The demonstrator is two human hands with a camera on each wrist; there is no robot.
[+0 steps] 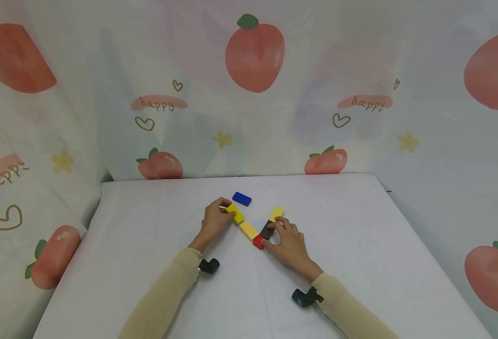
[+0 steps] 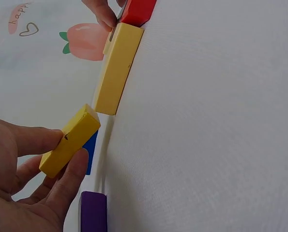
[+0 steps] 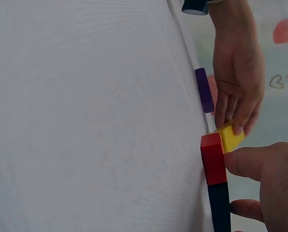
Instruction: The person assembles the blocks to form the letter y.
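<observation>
My left hand (image 1: 216,219) pinches a bright yellow block (image 2: 71,142) between thumb and fingers. In the left wrist view it is tilted, near the end of a pale yellow block (image 2: 119,70). My right hand (image 1: 289,240) touches a row of blocks: its thumb lies against a red block (image 3: 214,159) and a finger against a black block (image 3: 219,208). Beyond the black one, another pale yellow block (image 1: 277,212) continues the row. Together the blocks form a V shape in the head view.
A blue block (image 1: 242,198) lies behind the V on the white-covered table (image 1: 240,292). A purple block (image 2: 93,212) is beside my left hand, mostly hidden in the head view. Fruit-printed cloth (image 1: 206,56) hangs behind the table and at both sides.
</observation>
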